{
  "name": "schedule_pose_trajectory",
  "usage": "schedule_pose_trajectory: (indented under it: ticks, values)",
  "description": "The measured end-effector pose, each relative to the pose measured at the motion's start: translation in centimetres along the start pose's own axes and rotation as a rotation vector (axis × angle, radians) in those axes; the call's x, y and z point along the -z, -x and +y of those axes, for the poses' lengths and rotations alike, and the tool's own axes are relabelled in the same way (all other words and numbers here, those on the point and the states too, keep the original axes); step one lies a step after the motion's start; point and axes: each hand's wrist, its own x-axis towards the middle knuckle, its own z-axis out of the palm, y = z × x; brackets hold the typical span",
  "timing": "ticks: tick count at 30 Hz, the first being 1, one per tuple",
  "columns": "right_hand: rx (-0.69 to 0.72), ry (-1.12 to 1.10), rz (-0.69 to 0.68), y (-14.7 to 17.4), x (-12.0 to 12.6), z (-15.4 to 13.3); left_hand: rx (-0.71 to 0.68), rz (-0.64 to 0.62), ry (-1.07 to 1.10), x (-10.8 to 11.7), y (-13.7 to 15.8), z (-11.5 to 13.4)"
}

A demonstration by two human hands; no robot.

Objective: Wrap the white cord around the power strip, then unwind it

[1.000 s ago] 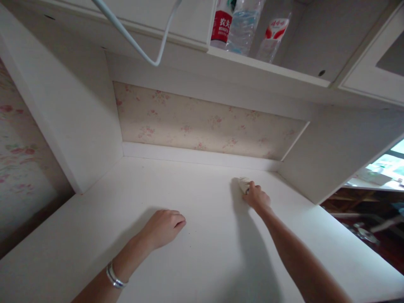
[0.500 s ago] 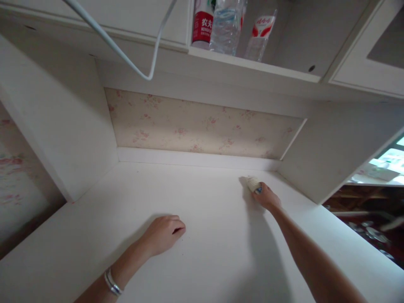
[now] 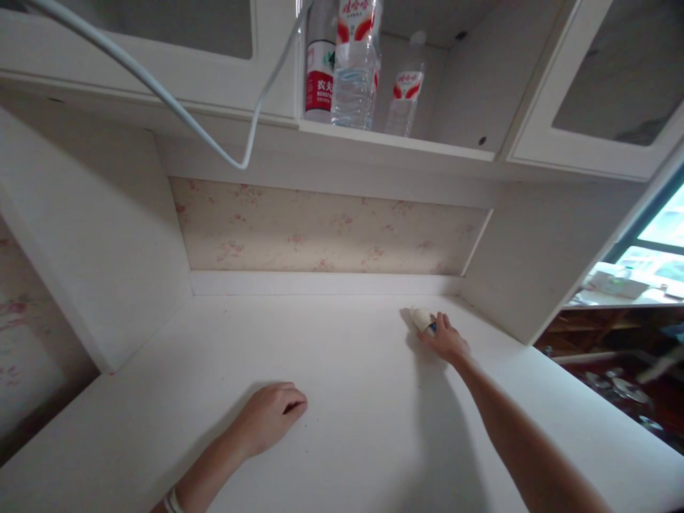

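My right hand (image 3: 444, 338) is closed around a small cream, ribbed roll (image 3: 422, 320), which looks like wound cord with a blue patch at its near end. It holds the roll low at the white tabletop (image 3: 342, 342), near the back right corner. On the near left part of the tabletop rests my left hand (image 3: 275, 417), its fingers curled in and nothing visible in them. A band circles the left wrist. Small dark specks lie beside that hand.
Overhead, an open white cabinet (image 3: 454, 148) holds several plastic bottles (image 3: 355, 78). A pale bent tube (image 3: 176, 117) hangs in front of it at the left. White side panels (image 3: 566, 249) flank the tabletop, with floral wallpaper (image 3: 320, 228) behind.
The view has tilted up, showing more of the cabinet and bottles. My right hand still grips the roll, turned slightly. My left hand stays resting on the tabletop.
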Motion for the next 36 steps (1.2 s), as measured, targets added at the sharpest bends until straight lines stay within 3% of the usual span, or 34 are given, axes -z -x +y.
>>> schedule_pose_trajectory:
  ticks: [4, 6, 9, 14, 16, 18, 23, 27, 36]
  values:
    - [0.088, 0.077, 0.232, 3.4, 1.4, -3.0, -0.008, 0.011, -0.02, 0.0, 0.1, 0.3]
    - [0.169, 0.006, 0.244, 6.1, 2.0, -5.7, -0.006, 0.013, -0.023, -0.1, 0.1, 0.4]
    - [0.337, -0.276, 0.066, 11.1, 2.1, -10.8, 0.018, 0.045, -0.004, -0.4, 0.0, 0.7]
    - [0.789, -0.686, -0.319, 18.9, 0.3, -20.3, 0.064, 0.186, 0.157, -0.9, 0.4, 0.6]
    - [0.906, -0.767, -0.367, 20.9, -0.9, -23.2, 0.011, 0.221, 0.186, -0.8, 0.6, 0.3]
    - [0.941, -0.776, -0.325, 22.0, -2.1, -24.9, -0.045, 0.217, 0.181, -0.7, 0.8, 0.1]
    - [0.987, -0.819, -0.259, 22.6, -3.8, -24.6, -0.093, 0.135, 0.175, -0.4, 1.0, 0.5]
    - [0.963, -0.826, -0.23, 22.6, -3.4, -23.3, -0.129, 0.114, 0.172, -0.8, 1.0, 1.2]
    - [1.119, -0.688, -0.347, 22.5, -2.3, -22.9, -0.153, 0.074, 0.094, -1.0, 1.1, 0.7]
